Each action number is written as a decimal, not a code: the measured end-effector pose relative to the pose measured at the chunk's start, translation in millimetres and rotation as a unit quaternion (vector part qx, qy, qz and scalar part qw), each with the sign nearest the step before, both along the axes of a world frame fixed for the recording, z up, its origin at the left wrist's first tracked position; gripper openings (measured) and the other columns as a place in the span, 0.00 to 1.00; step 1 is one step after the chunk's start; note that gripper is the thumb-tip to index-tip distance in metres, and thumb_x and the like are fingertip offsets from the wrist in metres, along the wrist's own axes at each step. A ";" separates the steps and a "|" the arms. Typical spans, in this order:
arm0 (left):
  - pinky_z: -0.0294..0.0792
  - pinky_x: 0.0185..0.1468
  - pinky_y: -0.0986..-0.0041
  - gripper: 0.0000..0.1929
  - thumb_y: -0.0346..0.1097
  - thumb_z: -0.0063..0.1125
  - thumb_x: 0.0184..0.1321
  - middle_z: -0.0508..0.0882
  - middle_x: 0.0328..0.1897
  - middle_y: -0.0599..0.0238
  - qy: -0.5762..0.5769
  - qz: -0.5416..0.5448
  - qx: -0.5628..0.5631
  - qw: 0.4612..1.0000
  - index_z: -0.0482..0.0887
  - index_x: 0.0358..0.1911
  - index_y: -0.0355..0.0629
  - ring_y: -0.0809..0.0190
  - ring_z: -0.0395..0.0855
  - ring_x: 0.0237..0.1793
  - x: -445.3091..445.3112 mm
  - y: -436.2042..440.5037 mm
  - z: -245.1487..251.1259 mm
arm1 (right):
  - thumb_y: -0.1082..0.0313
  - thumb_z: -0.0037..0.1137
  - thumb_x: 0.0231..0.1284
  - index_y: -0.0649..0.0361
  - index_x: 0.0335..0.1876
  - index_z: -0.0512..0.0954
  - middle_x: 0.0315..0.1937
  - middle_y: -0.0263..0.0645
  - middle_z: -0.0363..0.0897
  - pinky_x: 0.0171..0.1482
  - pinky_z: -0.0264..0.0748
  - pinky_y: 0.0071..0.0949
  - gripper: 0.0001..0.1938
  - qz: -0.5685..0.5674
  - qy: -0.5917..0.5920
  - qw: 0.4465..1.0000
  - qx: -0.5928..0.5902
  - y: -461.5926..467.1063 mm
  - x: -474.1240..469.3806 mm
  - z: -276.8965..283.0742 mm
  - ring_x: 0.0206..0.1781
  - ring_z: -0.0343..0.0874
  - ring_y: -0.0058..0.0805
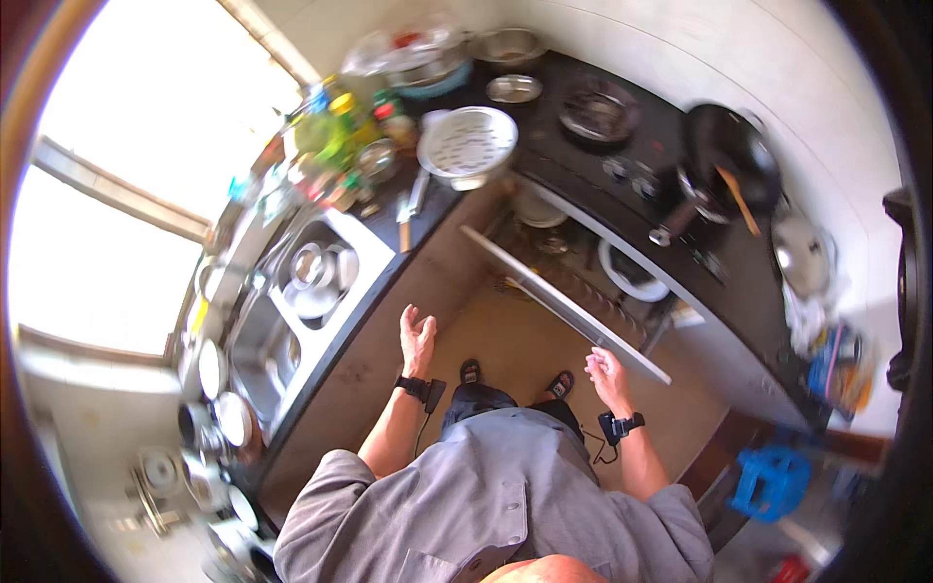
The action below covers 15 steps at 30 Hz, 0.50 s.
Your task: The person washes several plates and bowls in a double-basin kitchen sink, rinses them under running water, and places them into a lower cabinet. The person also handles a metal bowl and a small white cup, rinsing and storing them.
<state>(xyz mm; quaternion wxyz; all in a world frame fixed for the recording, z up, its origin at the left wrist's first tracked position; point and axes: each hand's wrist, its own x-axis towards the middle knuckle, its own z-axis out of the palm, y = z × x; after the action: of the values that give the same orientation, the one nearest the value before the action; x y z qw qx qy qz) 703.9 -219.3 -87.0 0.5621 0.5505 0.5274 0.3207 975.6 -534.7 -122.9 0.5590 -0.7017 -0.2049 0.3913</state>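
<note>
My left hand (418, 339) is raised in the space before the sink counter, its fingers apart and nothing in them. My right hand (609, 377) is beside the pulled-out drawer front (565, 302), fingers loosely bent. I cannot tell whether they touch its face or a handle. Behind this pale-edged panel lies the open space under the counter. A white round rim (633, 273) and a pale bowl (538, 210) show inside, along with part of a wire rack (601, 302). The panel hides some of the contents.
A white colander (469, 142) and a knife (405, 229) lie on the dark counter at the corner. The double sink (266, 353) holds metal bowls (317, 280). A black wok (731, 157) with a wooden spatula (740, 200) stands right. A blue stool (771, 482) is lower right.
</note>
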 end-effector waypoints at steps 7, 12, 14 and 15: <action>0.75 0.47 0.74 0.35 0.32 0.61 0.61 0.69 0.66 0.56 -0.066 0.188 0.005 0.980 0.57 0.69 0.40 0.67 0.78 0.45 -177.3 31.7 2.1 | 0.66 0.53 0.67 0.66 0.59 0.71 0.43 0.38 0.80 0.44 0.78 0.23 0.18 0.125 -0.043 0.991 -0.003 128.6 -80.5 26.2 0.41 0.80 0.24; 0.78 0.44 0.74 0.31 0.32 0.61 0.61 0.71 0.64 0.54 -0.055 0.254 0.003 0.966 0.62 0.66 0.37 0.64 0.79 0.47 -306.6 66.5 -7.2 | 0.66 0.54 0.67 0.64 0.61 0.70 0.47 0.38 0.78 0.41 0.78 0.21 0.20 0.193 -0.003 0.981 0.000 231.2 -185.6 50.1 0.43 0.80 0.23; 0.78 0.44 0.74 0.30 0.32 0.61 0.61 0.72 0.62 0.55 -0.054 0.275 0.005 0.960 0.63 0.65 0.35 0.64 0.79 0.48 -351.5 77.8 -12.1 | 0.66 0.53 0.67 0.63 0.61 0.70 0.48 0.37 0.78 0.42 0.78 0.20 0.19 0.250 -0.008 0.968 0.015 267.7 -227.3 49.2 0.43 0.81 0.22; 0.78 0.44 0.74 0.29 0.32 0.61 0.61 0.72 0.61 0.55 -0.053 0.286 0.010 0.957 0.64 0.65 0.35 0.63 0.79 0.48 -371.6 82.4 -12.9 | 0.68 0.53 0.67 0.63 0.61 0.70 0.48 0.36 0.78 0.42 0.78 0.20 0.19 0.270 -0.015 0.963 0.013 285.8 -246.5 48.6 0.43 0.80 0.21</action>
<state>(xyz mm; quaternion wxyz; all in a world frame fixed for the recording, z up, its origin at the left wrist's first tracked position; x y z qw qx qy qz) 332.3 -136.9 -99.8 0.4680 0.3643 0.6295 0.5020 729.1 -248.9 -74.3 0.4384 -0.6186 -0.4003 0.5148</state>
